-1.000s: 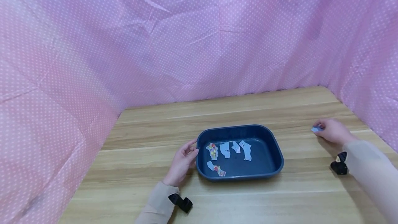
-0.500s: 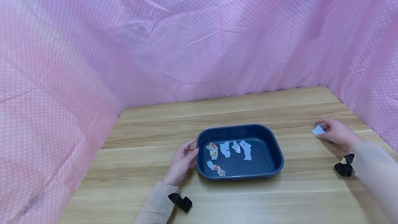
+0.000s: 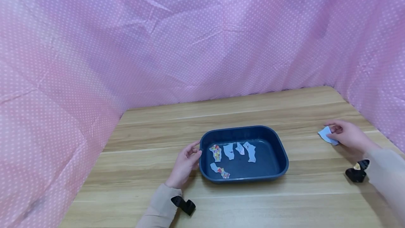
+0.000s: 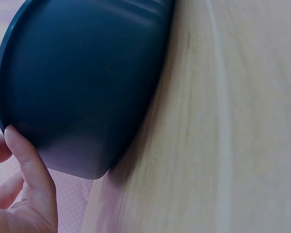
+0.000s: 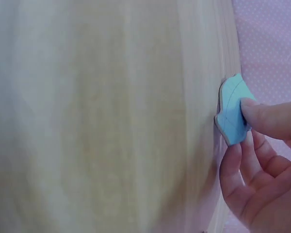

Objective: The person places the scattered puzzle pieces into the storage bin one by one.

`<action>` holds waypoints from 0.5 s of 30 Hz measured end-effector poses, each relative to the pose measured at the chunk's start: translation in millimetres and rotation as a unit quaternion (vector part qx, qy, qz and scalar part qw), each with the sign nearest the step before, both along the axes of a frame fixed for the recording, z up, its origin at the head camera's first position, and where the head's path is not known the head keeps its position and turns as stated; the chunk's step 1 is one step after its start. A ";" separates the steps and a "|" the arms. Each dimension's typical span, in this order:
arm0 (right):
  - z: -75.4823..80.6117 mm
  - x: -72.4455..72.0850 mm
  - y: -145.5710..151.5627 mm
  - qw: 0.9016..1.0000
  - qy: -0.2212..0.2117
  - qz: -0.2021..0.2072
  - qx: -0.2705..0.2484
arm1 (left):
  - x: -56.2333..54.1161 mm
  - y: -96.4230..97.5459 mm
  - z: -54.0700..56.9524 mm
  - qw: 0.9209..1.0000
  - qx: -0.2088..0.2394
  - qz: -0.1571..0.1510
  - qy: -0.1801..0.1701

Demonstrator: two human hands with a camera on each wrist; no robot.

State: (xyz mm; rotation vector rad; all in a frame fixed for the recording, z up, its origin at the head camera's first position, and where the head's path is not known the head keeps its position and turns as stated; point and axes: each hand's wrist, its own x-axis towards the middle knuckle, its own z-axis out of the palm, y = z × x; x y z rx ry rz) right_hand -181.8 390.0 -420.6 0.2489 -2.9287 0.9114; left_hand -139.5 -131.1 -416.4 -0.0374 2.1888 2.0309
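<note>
My left hand (image 3: pixel 184 166) touches the left side of a dark blue tray (image 3: pixel 243 180), thumb and fingers against its outer wall near the rim. In the left wrist view, the thumb (image 4: pixel 31 165) lies against the tray's wall (image 4: pixel 87 87). Off to the right, my right hand (image 3: pixel 351 136) pinches a light blue flat piece with an irregular outline (image 3: pixel 325 134). The right wrist view shows the thumb on that piece (image 5: pixel 233 114), which has thin lines on its face and a brownish edge. Several small irregular pieces lie in the tray, some pale, such as one pale piece (image 3: pixel 229 151), some multicoloured, such as one patterned piece (image 3: pixel 216 153).
A wooden table (image 3: pixel 152 133) carries the tray. Pink dotted cloth (image 3: pixel 190 45) hangs behind the table and along both sides. A small black device (image 3: pixel 184 205) is strapped to the left wrist, another black device (image 3: pixel 357 173) to the right.
My right hand has moved a little to the right, and more of the light blue piece shows between its fingers. The left hand and the tray stay in place.
</note>
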 end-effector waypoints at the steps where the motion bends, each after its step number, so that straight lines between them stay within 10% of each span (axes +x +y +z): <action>1: 0.3 1.2 -0.5 1.000 0.007 0.001 0.000 | 0.1 -0.1 0.1 1.000 0.000 -0.001 0.000; 15: 0.0 12.4 -6.1 1.000 -0.008 0.011 -0.008 | 1.6 -1.2 2.4 1.000 -0.003 -0.004 -0.003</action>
